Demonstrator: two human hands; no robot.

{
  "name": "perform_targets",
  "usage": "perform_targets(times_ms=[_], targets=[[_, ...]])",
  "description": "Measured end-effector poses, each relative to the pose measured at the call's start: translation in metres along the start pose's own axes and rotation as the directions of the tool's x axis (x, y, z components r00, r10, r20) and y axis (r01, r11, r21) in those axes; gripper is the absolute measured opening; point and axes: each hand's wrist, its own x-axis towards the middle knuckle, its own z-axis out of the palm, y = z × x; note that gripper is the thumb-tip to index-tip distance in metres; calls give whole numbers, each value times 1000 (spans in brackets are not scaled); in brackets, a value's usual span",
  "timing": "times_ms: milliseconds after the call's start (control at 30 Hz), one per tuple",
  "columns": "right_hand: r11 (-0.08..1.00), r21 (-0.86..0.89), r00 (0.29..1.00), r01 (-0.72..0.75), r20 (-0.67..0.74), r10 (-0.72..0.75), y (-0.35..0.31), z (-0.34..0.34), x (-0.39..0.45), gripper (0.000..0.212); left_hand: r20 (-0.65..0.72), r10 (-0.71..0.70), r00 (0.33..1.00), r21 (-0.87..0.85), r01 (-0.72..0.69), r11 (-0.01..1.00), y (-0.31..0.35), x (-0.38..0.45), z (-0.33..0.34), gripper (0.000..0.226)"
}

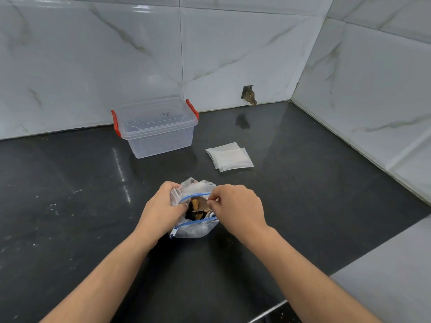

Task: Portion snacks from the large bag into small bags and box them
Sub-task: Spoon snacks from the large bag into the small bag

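Even, fairly bright light falls from above. Glare streaks the dark countertop point(70, 183) just left of the left hand point(161, 210), and a bright patch shines on the wall tiles point(140, 43) far beyond both hands. Soft shadows lie under the forearms. The hands are sharp; wide-angle distortion bends the wall lines right of the right hand point(235, 206) and at the edges.

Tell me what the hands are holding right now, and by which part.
Both hold the large bag at its open zip-top mouth: the left hand grips the left edge, and the right hand pinches the far rim on the right.
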Motion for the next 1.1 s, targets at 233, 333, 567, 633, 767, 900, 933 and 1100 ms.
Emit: perform_targets(times_ms=[233, 333, 567, 633, 767, 900, 933, 1100], targets=[[973, -229, 998, 28, -53, -41, -3, 1, -4, 12, -54, -24, 998, -181, 14, 983, -3, -1, -1, 30], [989, -146, 1000, 0, 20, 3, -4, 0, -1, 15, -85, -8, 996, -229, -11, 973, -1, -1, -1, 33], [943, 274, 954, -191, 278, 112, 4, 0, 0, 16, -65, 21, 998, -181, -32, 983, -5, -3, 4, 41], [884, 389, 942, -260, 302, 144, 8, -1, 0, 15, -50, 34, 998, -164, -42, 986, -5, -4, 3, 45], [824, 474, 928, -310, 341, 152, 14, -12, 0, 15, -58, 84, 995, -152, -92, 984, -8, -6, -1, 54], [858, 419, 921, -299, 362, 144, 19, -22, 0, 16, -92, 137, 986, -161, -151, 975, -10, -8, -5, 61], [859, 415, 922, -299, 359, 147, 20, -23, 0, 15, -108, 153, 982, -168, -170, 971, -10, -8, -5, 62], [837, 459, 927, -297, 348, 138, 26, -35, -5, 13, -166, 246, 955, -211, -278, 937, -14, -11, -10, 66]])
